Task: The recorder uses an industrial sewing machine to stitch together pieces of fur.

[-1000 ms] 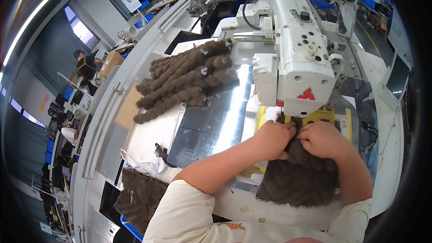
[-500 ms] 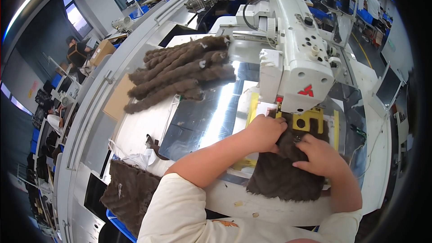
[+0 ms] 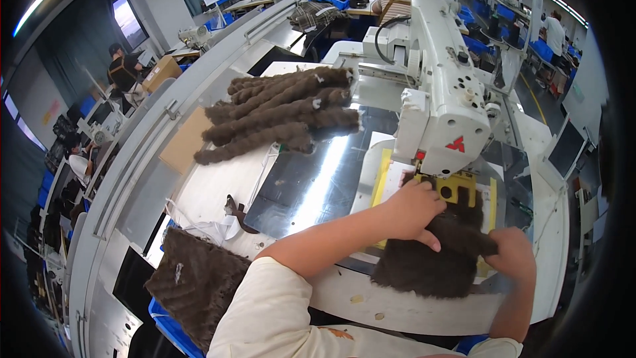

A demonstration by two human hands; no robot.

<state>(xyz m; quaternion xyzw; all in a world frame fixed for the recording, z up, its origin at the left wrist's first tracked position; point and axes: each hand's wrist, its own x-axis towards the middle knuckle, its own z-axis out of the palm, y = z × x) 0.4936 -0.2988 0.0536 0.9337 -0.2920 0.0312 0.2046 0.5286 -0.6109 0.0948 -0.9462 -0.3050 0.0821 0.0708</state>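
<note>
A brown fur piece [image 3: 424,269] lies under the head of a white industrial sewing machine [image 3: 457,119], its far part beneath a yellow clamp plate [image 3: 470,189]. My left hand [image 3: 412,212] bears down on the fur's left side beside the plate, fingers bent onto the pile and thumb toward me. A rolled or folded flap of the fur stretches right to my right hand [image 3: 513,252], which pinches its end. The undersides of the fingers on both hands are hidden.
Several rolled brown fur strips [image 3: 278,116] lie at the back left, by a shiny metal plate [image 3: 318,182]. Another fur piece [image 3: 192,285] rests on a blue bin [image 3: 173,331] at the lower left. A screen [image 3: 568,146] stands at right. Other people sit or stand farther off.
My right hand has moved right and slightly toward me, drawing an end of the fur with it. My left hand stays by the yellow plate. The whole view has shifted slightly.
</note>
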